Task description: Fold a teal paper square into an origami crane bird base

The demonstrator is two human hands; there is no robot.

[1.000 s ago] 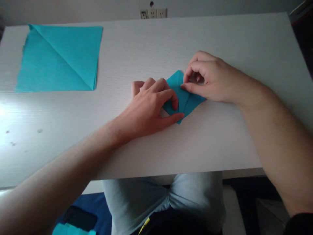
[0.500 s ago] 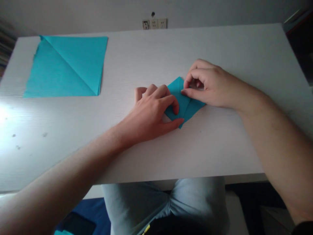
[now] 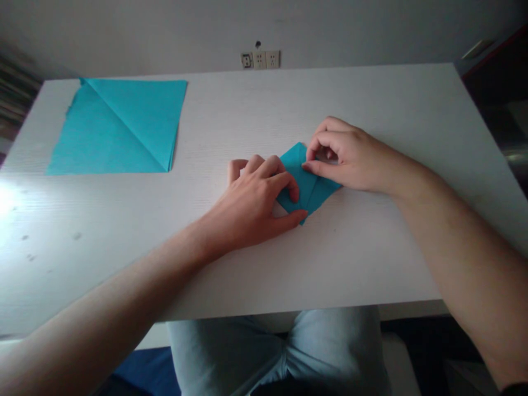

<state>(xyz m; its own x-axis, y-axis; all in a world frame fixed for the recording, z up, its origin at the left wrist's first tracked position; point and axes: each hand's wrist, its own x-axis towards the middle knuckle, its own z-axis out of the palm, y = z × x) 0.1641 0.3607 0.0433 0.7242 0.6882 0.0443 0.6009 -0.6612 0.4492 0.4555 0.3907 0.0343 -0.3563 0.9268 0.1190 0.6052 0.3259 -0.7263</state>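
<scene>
A small folded piece of teal paper [image 3: 307, 184] lies near the middle of the white table [image 3: 371, 247]. My left hand [image 3: 251, 201] rests on its left part, fingers curled, index fingertip and thumb pressing the paper down. My right hand [image 3: 350, 157] sits on its upper right part, fingers bent, thumb and index finger pinching a fold along the paper's middle crease. Much of the paper is hidden under both hands.
A stack of teal paper sheets [image 3: 117, 129], the top one creased diagonally, lies at the table's far left. A wall socket strip [image 3: 259, 59] sits behind the far edge. My legs in light trousers [image 3: 276, 352] show below the near edge.
Both hands keep the same hold on the folded paper. The camera has tilted, so the table and everything on it sit lower in the picture.
</scene>
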